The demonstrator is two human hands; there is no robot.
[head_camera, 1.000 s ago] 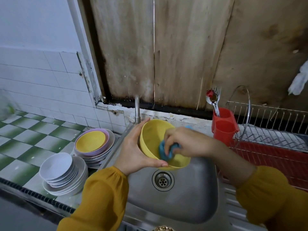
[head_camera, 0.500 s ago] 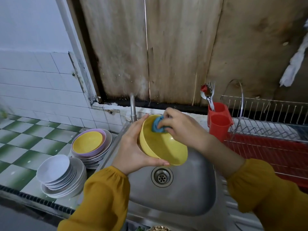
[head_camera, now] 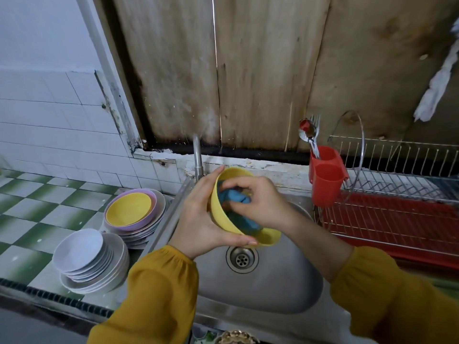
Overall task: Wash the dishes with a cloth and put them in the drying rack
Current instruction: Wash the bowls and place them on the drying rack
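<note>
A yellow bowl (head_camera: pixel 223 214) is tilted on its side above the steel sink (head_camera: pixel 273 281). My left hand (head_camera: pixel 201 219) grips it from the left, thumb under the rim. My right hand (head_camera: pixel 258 202) is inside the bowl, fingers curled round a blue cloth (head_camera: pixel 236 197) pressed against the inner wall. The wire drying rack (head_camera: pixel 397 184) on its red tray stands at the right, with no dishes visible in it.
Left of the sink, on the green-checked counter, sit a stack of white plates and bowls (head_camera: pixel 89 261) and a stack topped by a yellow bowl in a purple one (head_camera: pixel 131 209). A tap (head_camera: pixel 197 157) rises behind the bowl. A red cutlery holder (head_camera: pixel 325 177) hangs on the rack.
My right hand moved with the cloth from the bowl's lower rim to its top edge, then down into the bowl. The bowl has tipped more onto its side.
</note>
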